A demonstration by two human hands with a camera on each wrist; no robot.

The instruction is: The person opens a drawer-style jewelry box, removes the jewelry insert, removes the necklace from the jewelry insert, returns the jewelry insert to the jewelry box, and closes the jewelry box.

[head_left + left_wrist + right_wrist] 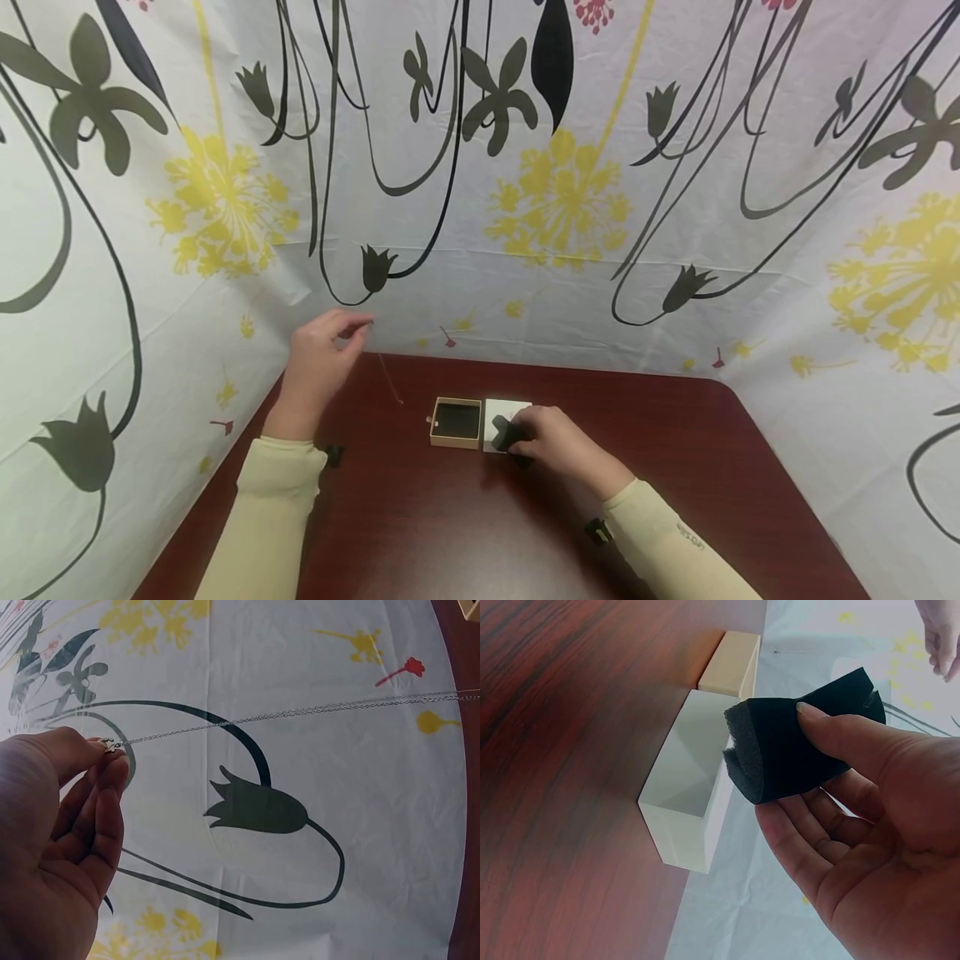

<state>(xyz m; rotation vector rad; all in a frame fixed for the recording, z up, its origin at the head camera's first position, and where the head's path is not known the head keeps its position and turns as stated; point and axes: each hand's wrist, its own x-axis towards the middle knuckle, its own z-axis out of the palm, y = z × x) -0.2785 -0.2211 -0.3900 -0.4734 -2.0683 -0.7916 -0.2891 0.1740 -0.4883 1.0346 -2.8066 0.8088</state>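
My left hand (318,367) is raised over the table's far left side. Thumb and fingertips pinch a small silvery end piece of a necklace (300,716), whose thin chain hangs from them in the head view. In my right hand (558,442) is a black foam insert (787,750), bent and gripped between thumb and fingers. It is held close over a white box (690,757). Directly left of that stands an open tan box (455,445) with a black lining (457,419) and a small tab on its left side.
The boxes stand on a dark red-brown table (420,525). A flower-printed white cloth (450,208) rises behind the table and along both sides. Small black devices, such as one by the right sleeve (598,531), show at the wrists.
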